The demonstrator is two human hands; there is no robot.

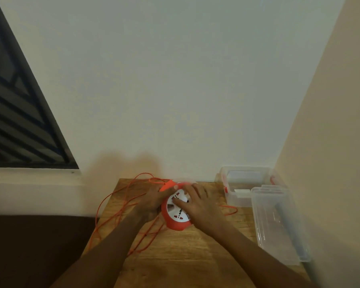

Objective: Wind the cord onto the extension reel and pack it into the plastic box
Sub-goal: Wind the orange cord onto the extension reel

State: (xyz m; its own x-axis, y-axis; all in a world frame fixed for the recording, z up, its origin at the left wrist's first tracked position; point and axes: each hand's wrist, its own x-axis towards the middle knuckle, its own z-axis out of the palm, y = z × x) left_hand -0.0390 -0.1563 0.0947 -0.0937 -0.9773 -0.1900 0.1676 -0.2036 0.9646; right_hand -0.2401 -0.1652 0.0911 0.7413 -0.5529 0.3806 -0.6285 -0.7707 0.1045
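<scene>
The left hand [154,199] grips the reel [176,210] by its left side; the right hand [197,202] lies spread on its white face, cord [110,201] loose on the table [185,256].

My left hand [154,199] covers the left side of the extension reel [176,213], so I can't see how my fingers grip there. My right hand [197,202] hides part of the white socket face. The reel's top edge is blurred. The orange cord [112,206] drops out of sight over the table's [185,256] left edge. The plug is possibly under my hands.
</scene>
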